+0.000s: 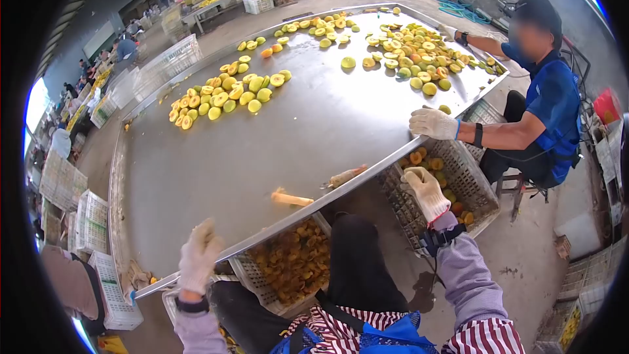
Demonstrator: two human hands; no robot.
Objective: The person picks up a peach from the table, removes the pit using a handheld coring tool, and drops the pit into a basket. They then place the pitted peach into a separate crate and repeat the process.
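My left hand (200,255), in a pale work glove, is raised at the front edge of the metal table (209,177). Its fingers look loosely stretched and slightly blurred, with nothing visible in them. My right hand (426,193), also gloved, hangs over a plastic crate (486,208) partly filled with halved fruit (466,216). Its fingers curl inward, and whatever they may hold is hidden. Between my hands, a light wooden handle (291,198) and a wrapped tool (346,177) lie near the table edge. Below them, another crate (262,288) contains brownish fruit pieces (291,259).
Halved yellow-green fruit lies in a left pile (226,95) and a right pile (419,52). At right, a co-worker (540,92) sits with gloved hands at the table. Stacked crates (92,223) stand at left; other people work at far tables.
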